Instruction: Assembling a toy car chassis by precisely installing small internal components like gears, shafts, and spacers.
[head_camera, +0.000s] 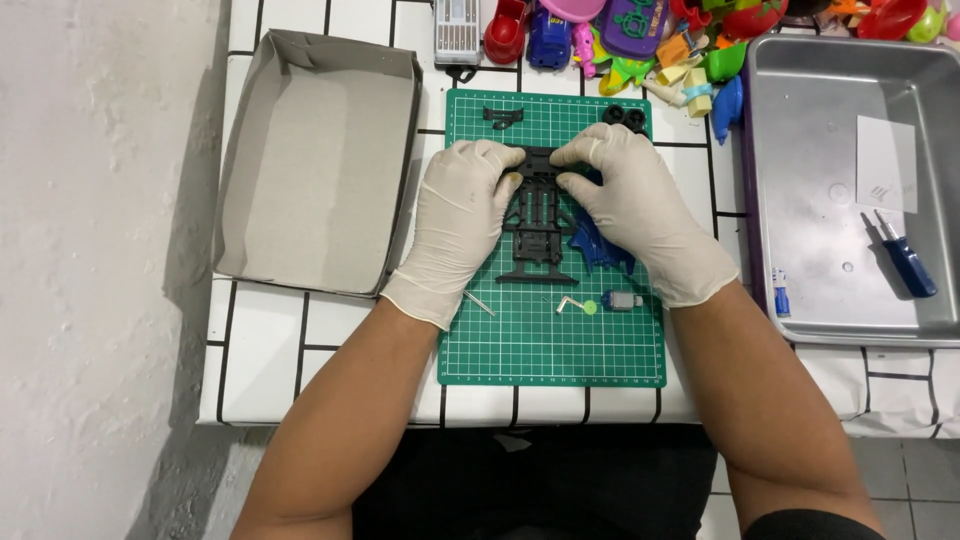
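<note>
A black plastic toy-car chassis (537, 225) lies lengthwise on a green cutting mat (553, 340). My left hand (462, 215), in a white glove, grips the chassis's far left end. My right hand (632, 205), gloved too, pinches the far right end of the same chassis. A blue plastic body piece (597, 250) sits partly under my right hand. On the mat near me lie a small grey motor (622, 300), a green gear on a bent metal shaft (581, 306) and a thin metal rod (479, 303). A black bracket (503, 116) and black tyres (626, 116) rest at the mat's far edge.
An open grey cardboard box (318, 165) stands at the left. A metal tray (850, 190) at the right holds a blue screwdriver (905, 260) and a white paper slip (886, 163). A pile of colourful toys (640, 40) lines the table's back. The table edge runs near me.
</note>
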